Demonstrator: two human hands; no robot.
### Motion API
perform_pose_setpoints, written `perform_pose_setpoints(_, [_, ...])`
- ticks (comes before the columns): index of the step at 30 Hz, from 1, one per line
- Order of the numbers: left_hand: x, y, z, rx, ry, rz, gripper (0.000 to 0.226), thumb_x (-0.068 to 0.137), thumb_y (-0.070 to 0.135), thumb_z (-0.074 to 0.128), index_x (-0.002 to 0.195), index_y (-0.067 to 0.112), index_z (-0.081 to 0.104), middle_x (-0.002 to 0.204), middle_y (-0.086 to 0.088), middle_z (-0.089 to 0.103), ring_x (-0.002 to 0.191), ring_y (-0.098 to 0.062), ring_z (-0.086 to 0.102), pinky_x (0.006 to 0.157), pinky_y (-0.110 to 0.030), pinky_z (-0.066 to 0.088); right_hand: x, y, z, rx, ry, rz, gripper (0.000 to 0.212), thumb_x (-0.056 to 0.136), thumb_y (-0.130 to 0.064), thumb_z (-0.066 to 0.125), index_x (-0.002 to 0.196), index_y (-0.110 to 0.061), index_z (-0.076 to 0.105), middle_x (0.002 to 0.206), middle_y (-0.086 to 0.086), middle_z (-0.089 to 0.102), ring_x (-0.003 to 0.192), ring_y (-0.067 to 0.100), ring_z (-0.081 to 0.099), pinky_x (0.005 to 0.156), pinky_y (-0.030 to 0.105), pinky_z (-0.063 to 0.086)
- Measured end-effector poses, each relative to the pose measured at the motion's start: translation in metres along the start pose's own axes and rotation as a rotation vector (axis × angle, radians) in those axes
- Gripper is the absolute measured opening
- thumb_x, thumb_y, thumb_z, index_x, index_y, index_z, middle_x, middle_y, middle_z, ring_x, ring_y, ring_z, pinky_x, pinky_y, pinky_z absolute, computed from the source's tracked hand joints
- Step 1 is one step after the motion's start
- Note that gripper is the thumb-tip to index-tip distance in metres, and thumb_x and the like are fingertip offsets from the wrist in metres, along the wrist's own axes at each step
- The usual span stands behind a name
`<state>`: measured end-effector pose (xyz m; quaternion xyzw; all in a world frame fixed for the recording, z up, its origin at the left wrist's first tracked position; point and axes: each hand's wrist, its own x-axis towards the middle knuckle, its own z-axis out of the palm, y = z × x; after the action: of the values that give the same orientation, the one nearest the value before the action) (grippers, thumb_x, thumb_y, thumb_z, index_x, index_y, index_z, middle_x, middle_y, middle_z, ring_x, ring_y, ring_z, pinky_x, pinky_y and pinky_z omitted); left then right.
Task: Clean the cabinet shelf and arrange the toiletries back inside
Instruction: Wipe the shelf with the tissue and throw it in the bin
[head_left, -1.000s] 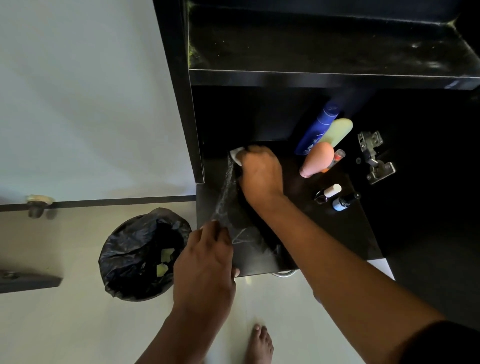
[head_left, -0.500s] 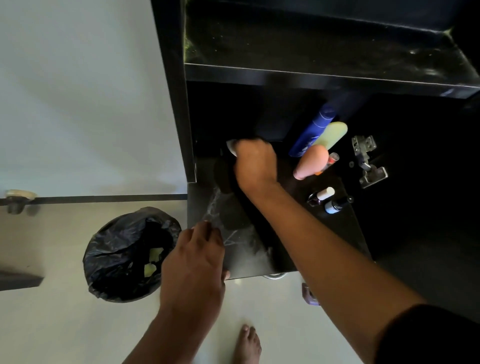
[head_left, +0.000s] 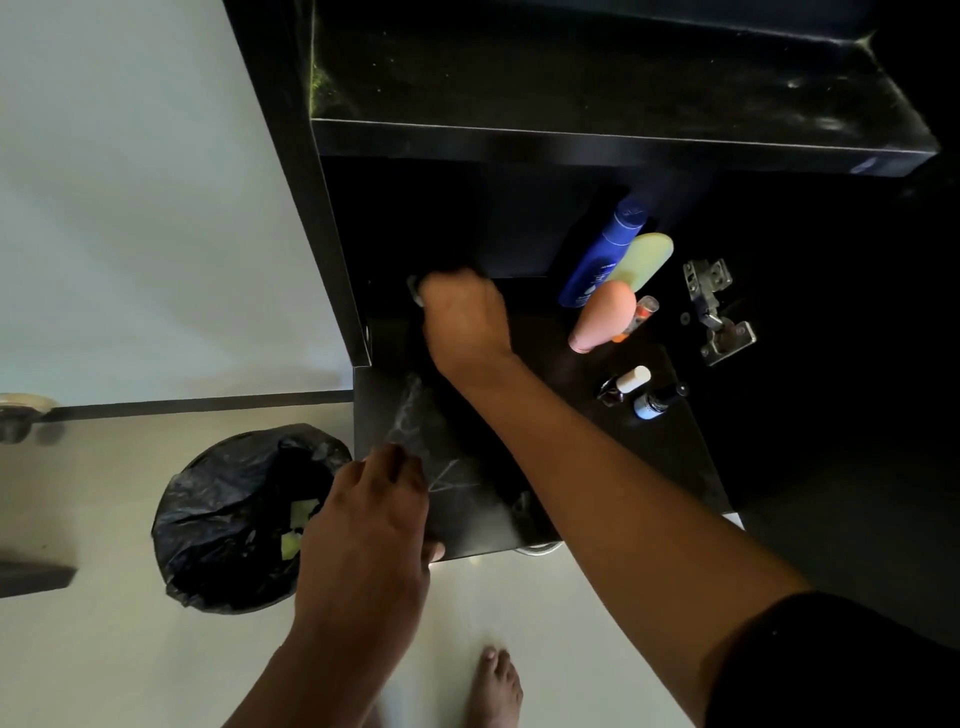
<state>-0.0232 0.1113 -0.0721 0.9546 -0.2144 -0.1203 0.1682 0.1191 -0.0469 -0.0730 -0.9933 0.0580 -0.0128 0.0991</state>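
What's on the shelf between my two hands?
Only bare shelf, streaked with dusty smears, lies between the left hand and right hand in the head view.

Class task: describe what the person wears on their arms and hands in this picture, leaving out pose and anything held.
Both hands are bare: no gloves, rings, watches or bracelets show on the left hand or the right hand. The left forearm is bare as far as the picture shows. The right arm is bare up to a short black sleeve at the lower right corner. No markings are visible on the sleeve.

R hand (head_left: 465, 325) w/ cloth (head_left: 415, 291) on shelf (head_left: 649, 467)
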Motion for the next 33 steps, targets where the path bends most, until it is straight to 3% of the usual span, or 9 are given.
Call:
perform_pose_setpoints(5, [-0.001,0.0,0.0,0.001,-0.005,0.012,0.079,0.043,0.027,0.103,0.111,0.012,0.065,0.108,-0.004,0.067,0.087,-0.028,0.063,0.064,-0.033,0.052,-0.007,0.019,-0.005,0.04,0.214,0.178,0.013,0.081,0.006,0.064,0.075,-0.001,0.074,0.068,0.017,0.069,0.063,0.036,0.069,0.056,0.03,0.036])
perform_pose_setpoints(9, [-0.005,0.002,0.0,0.009,-0.013,-0.008,0.079,0.049,0.029,0.101,0.117,0.012,0.065,0.115,-0.004,0.068,0.094,-0.027,0.065,0.069,-0.032,0.053,-0.005,-0.005,0.006,0.062,0.044,0.014,0.016,0.095,-0.008,0.058,0.099,-0.013,0.073,0.091,0.006,0.072,0.085,0.023,0.069,0.069,0.03,0.049])
perform_pose_setpoints(14, [-0.007,-0.001,0.0,-0.055,-0.019,-0.053,0.08,0.056,0.031,0.098,0.125,0.014,0.061,0.121,0.0,0.064,0.098,-0.022,0.062,0.077,-0.031,0.053,-0.043,-0.011,0.023,0.104,0.055,-0.123,0.024,0.088,-0.01,0.065,0.111,-0.011,0.075,0.109,0.008,0.068,0.103,0.026,0.061,0.086,0.036,0.056])
perform_pose_setpoints(17, [-0.005,-0.005,-0.001,-0.073,-0.001,-0.065,0.081,0.053,0.035,0.098,0.122,0.014,0.061,0.119,0.0,0.064,0.096,-0.022,0.063,0.076,-0.033,0.055,-0.099,-0.002,0.028,0.205,0.069,-0.22,0.031,0.092,-0.024,0.053,0.105,-0.011,0.077,0.102,0.006,0.071,0.095,0.026,0.062,0.078,0.039,0.057])
perform_pose_setpoints(20, [-0.006,-0.004,-0.001,-0.064,0.03,-0.043,0.083,0.052,0.035,0.099,0.123,0.016,0.06,0.119,-0.001,0.065,0.094,-0.022,0.065,0.075,-0.031,0.054,-0.135,0.017,0.025,0.104,0.059,-0.247,0.03,0.079,-0.014,0.066,0.107,-0.018,0.076,0.105,0.001,0.071,0.096,0.025,0.063,0.074,0.036,0.059])
perform_pose_setpoints(24, [-0.006,-0.004,-0.001,-0.055,0.047,-0.025,0.077,0.054,0.035,0.098,0.119,0.019,0.059,0.115,0.002,0.061,0.09,-0.02,0.061,0.07,-0.029,0.05,-0.091,0.041,0.009,-0.138,0.064,0.027,0.023,0.076,-0.006,0.066,0.097,-0.012,0.075,0.096,0.007,0.067,0.093,0.032,0.062,0.068,0.039,0.057])
perform_pose_setpoints(28, [-0.005,-0.003,0.0,-0.04,0.049,-0.029,0.072,0.057,0.034,0.097,0.117,0.018,0.061,0.113,0.002,0.06,0.09,-0.021,0.06,0.07,-0.031,0.05,-0.031,0.038,-0.003,-0.062,0.144,0.135,0.017,0.087,-0.005,0.062,0.099,-0.002,0.074,0.099,0.019,0.07,0.095,0.041,0.065,0.072,0.043,0.051])
perform_pose_setpoints(30, [-0.005,-0.003,0.0,-0.034,0.048,-0.031,0.071,0.055,0.033,0.098,0.114,0.017,0.061,0.111,0.001,0.06,0.089,-0.023,0.061,0.068,-0.03,0.047,-0.019,0.025,-0.001,-0.022,0.103,0.092,0.02,0.093,-0.013,0.06,0.103,-0.005,0.076,0.101,0.017,0.072,0.096,0.039,0.067,0.075,0.041,0.051])
perform_pose_setpoints(33, [-0.004,-0.005,0.0,-0.034,0.052,-0.035,0.072,0.054,0.035,0.098,0.112,0.017,0.06,0.109,0.001,0.06,0.089,-0.022,0.06,0.07,-0.027,0.042,-0.038,0.007,0.011,0.044,0.162,-0.094,0.009,0.078,-0.005,0.075,0.087,-0.004,0.076,0.086,0.012,0.071,0.081,0.034,0.068,0.064,0.036,0.057])
